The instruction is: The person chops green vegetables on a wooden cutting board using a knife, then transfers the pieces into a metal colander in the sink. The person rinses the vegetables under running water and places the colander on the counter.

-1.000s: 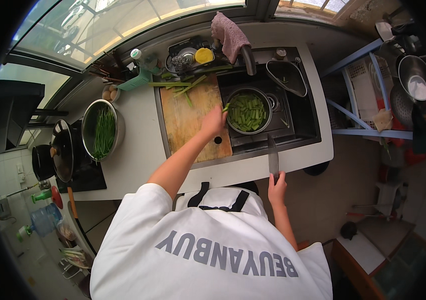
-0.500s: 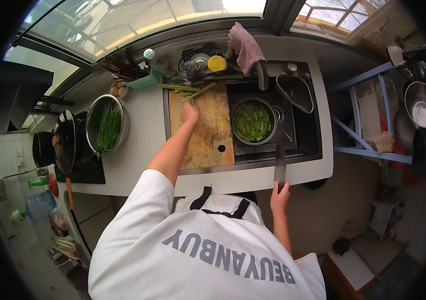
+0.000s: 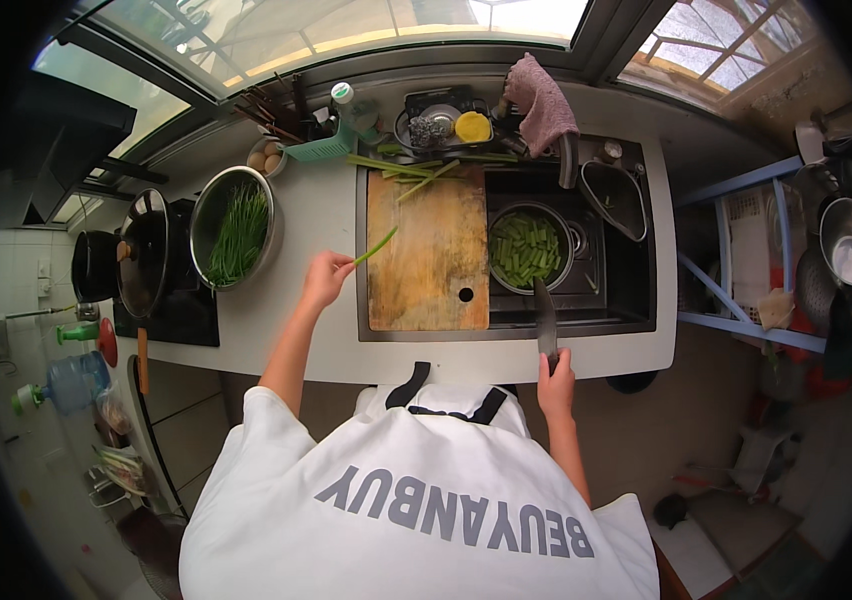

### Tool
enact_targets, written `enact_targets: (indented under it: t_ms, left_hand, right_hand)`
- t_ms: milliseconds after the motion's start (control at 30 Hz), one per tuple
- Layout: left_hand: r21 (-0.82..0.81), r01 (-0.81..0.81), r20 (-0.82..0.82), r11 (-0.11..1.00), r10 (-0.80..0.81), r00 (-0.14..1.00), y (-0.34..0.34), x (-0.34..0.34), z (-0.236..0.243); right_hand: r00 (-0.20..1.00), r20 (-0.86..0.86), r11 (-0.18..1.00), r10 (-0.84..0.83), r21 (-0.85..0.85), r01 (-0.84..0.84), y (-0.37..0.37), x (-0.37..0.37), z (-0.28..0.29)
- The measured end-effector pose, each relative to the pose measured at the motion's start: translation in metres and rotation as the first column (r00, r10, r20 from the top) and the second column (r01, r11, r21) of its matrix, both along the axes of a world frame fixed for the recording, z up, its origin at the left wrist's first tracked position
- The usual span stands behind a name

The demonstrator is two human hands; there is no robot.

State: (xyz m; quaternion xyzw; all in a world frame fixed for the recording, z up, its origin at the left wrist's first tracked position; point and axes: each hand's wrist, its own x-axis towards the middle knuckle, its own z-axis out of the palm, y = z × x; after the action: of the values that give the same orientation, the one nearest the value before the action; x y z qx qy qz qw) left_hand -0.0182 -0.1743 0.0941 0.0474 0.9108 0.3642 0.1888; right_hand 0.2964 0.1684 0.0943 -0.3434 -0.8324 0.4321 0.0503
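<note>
My left hand (image 3: 327, 277) pinches one end of a green celery stalk (image 3: 378, 246), whose tip reaches over the left edge of the wooden cutting board (image 3: 428, 265). Closed round its handle, my right hand (image 3: 556, 382) holds a kitchen knife (image 3: 545, 318), the blade pointing away from me near the bowl's front rim. Cut green pieces (image 3: 526, 250) fill much of the metal bowl (image 3: 567, 262) in the sink. More stalks (image 3: 429, 180) lie across the far end of the board and behind it.
A steel bowl of long green chives (image 3: 236, 235) stands left, beside a lidded pan (image 3: 143, 250) on the stove. Behind the board sit a bottle (image 3: 356, 110), eggs (image 3: 266, 158) and a yellow sponge (image 3: 473, 126). A pink cloth (image 3: 540, 105) drapes the faucet; a strainer basket (image 3: 614, 200) sits at the sink's right.
My left hand has drawn back from the stalks at the board's far end toward the left front, bringing one stalk. The knife has moved slightly toward the bowl.
</note>
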Motion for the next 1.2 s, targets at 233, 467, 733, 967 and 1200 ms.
enact_targets:
  t_ms: [233, 467, 733, 967, 1200]
  left_hand:
    - [0.015, 0.166, -0.345, 0.986, -0.151, 0.926, 0.063, 0.042, -0.048]
    - [-0.026, 0.18, -0.526, 0.983, -0.167, 0.834, 0.076, 0.046, -0.06]
    - [-0.003, 0.17, -0.465, 0.986, -0.152, 0.872, 0.074, 0.049, -0.06]
    - [0.017, 0.155, -0.479, 0.988, -0.127, 0.868, 0.067, 0.052, -0.042]
    - [0.03, 0.102, -0.472, 0.994, -0.076, 0.878, 0.053, 0.06, -0.068]
  right_hand:
    - [0.966, -0.025, 0.962, 0.259, -0.087, -0.26, -0.044, -0.08, 0.037]
    - [0.855, 0.145, 0.857, 0.497, 0.073, -0.511, -0.074, -0.135, 0.016]
    - [0.838, 0.272, 0.863, 0.472, 0.05, -0.503, -0.098, -0.158, 0.008]
    - [0.932, 0.067, 0.934, 0.357, 0.003, -0.358, -0.099, -0.173, -0.009]
    - [0.857, 0.134, 0.863, 0.498, 0.017, -0.505, -0.116, -0.15, 0.015]
